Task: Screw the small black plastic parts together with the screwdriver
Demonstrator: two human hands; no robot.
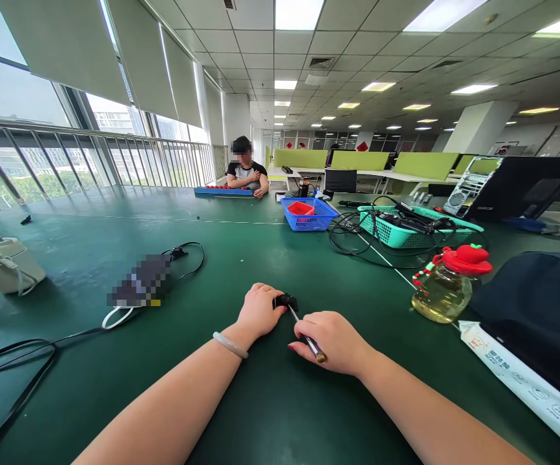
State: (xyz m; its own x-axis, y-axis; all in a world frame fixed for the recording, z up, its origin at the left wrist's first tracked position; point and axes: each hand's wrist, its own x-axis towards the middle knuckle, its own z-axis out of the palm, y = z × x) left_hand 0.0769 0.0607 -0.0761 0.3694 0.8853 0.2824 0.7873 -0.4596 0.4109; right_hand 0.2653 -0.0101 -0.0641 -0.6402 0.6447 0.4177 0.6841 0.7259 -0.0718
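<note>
My left hand (259, 309) lies low on the green table, its fingers closed on a small black part (285, 301) whose exact kind I cannot make out. In my right hand (335, 339) is a screwdriver (314, 349) with a dark handle and a thin metal shaft. Its tip meets the black part, and the shaft slants down toward me at the handle end. My left fingers partly cover the black part.
Cables fill a teal basket (391, 234); beside it stands a blue basket (301, 223) holding a red tray. A red-lidded glass bottle (442, 294) and a long white box (517, 374) are to my right. Corded things lie left. A person (247, 169) sits across the table.
</note>
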